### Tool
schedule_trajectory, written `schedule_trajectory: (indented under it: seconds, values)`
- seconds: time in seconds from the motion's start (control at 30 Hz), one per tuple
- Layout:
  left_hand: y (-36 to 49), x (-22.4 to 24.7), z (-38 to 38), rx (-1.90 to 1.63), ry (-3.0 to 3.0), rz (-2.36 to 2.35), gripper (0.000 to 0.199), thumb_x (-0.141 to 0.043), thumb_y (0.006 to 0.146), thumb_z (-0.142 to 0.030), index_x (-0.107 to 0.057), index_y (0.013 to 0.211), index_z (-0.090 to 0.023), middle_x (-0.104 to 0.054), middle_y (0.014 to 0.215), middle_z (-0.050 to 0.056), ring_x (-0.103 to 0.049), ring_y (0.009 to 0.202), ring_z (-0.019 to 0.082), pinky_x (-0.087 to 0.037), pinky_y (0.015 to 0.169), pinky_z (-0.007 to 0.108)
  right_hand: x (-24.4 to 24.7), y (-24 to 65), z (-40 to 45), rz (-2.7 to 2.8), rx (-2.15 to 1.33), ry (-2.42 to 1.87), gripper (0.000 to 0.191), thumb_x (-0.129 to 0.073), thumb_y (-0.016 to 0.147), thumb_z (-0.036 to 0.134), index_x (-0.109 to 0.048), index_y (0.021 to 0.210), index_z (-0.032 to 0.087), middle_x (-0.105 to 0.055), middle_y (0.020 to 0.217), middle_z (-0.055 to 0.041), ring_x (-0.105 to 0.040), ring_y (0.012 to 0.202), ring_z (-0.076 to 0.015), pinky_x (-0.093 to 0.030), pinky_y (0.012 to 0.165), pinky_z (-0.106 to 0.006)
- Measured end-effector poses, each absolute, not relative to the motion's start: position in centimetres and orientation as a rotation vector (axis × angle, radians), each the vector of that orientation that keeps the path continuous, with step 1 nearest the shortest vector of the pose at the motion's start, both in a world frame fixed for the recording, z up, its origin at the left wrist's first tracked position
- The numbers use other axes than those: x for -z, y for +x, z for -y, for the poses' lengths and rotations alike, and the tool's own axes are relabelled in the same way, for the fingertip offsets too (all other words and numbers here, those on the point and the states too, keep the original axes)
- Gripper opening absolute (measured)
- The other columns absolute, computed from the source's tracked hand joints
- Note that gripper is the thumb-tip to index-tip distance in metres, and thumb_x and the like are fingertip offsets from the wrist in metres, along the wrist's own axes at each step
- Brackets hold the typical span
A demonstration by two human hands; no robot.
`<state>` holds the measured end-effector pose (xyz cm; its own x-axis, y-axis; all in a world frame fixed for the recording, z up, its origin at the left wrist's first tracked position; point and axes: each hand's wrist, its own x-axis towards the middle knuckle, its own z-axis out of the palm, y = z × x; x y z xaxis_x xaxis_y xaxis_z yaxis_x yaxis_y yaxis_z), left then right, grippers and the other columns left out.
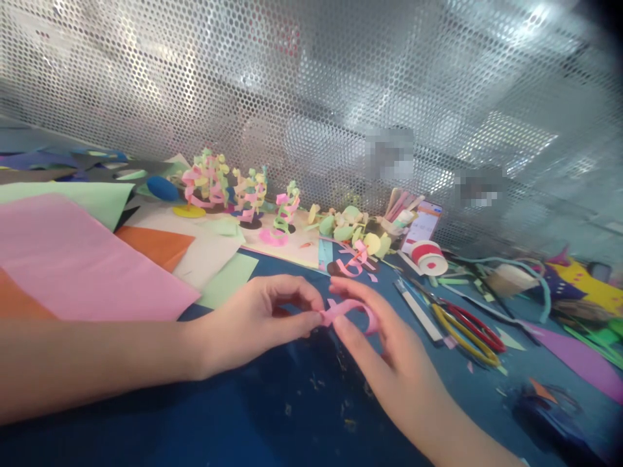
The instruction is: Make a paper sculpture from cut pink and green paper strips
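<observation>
A pink paper strip (363,308), bent into a loop with crossing ends, is held between my two hands above the blue table. My left hand (272,311) pinches one end of it between thumb and fingers. From the other side, my right hand (384,344) has its thumb at the crossing and its fingers curved around the loop. Just beyond the hands lies a small piece of curled pink paper (357,263) on a dark round base. Farther back stand several paper spirals (207,178) in pink, yellow and green.
Large pink paper (92,259) and other coloured sheets cover the left. To the right lie scissors with yellow and red handles (467,331), a white-handled cutter (418,311), a red-and-white ribbon spool (428,258) and a phone (422,224). A perforated metal panel (292,84) rises behind.
</observation>
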<state>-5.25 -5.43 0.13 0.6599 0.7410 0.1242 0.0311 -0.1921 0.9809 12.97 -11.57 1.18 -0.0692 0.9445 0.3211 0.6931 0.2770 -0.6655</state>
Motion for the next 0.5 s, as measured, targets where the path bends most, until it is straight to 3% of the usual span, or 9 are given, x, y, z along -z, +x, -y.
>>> schedule_trajectory:
  seconds: [0.1, 0.23, 0.5]
  values:
    - [-5.14, -0.18, 5.53, -0.714, 1.703, -0.646, 0.016, -0.055, 0.082, -0.032, -0.06, 0.086, -0.017, -0.062, 0.084, 0.002, -0.057, 0.074, 0.012, -0.048, 0.071, 0.024, -1.18, 12.78, 11.39, 1.776, -0.609, -1.487, 0.023, -0.053, 0.084, 0.04, -0.056, 0.101, 0.025, -0.062, 0.101, -0.0014, -0.058, 0.091, -0.0168, -0.047, 0.075, -0.027]
    - [-5.01, -0.2, 5.54, -0.705, 1.697, -0.661, 0.015, -0.056, 0.082, -0.032, -0.059, 0.085, -0.017, -0.06, 0.079, -0.001, -0.056, 0.07, 0.01, -0.047, 0.067, 0.02, -1.23, 12.71, 11.22, 1.718, -0.633, -1.463, 0.014, -0.054, 0.084, 0.037, -0.057, 0.085, 0.024, -0.06, 0.081, 0.0018, -0.056, 0.074, -0.0128, -0.045, 0.066, -0.022]
    - [-4.97, 0.06, 5.45, -0.704, 1.695, -0.666, 0.015, -0.058, 0.08, -0.032, -0.06, 0.082, -0.017, -0.061, 0.078, -0.001, -0.055, 0.073, 0.01, -0.045, 0.07, 0.021, -1.07, 12.68, 11.29, 1.704, -0.702, -1.43, 0.01, -0.054, 0.085, 0.033, -0.058, 0.084, 0.025, -0.063, 0.084, 0.0029, -0.056, 0.076, -0.0112, -0.045, 0.067, -0.02]
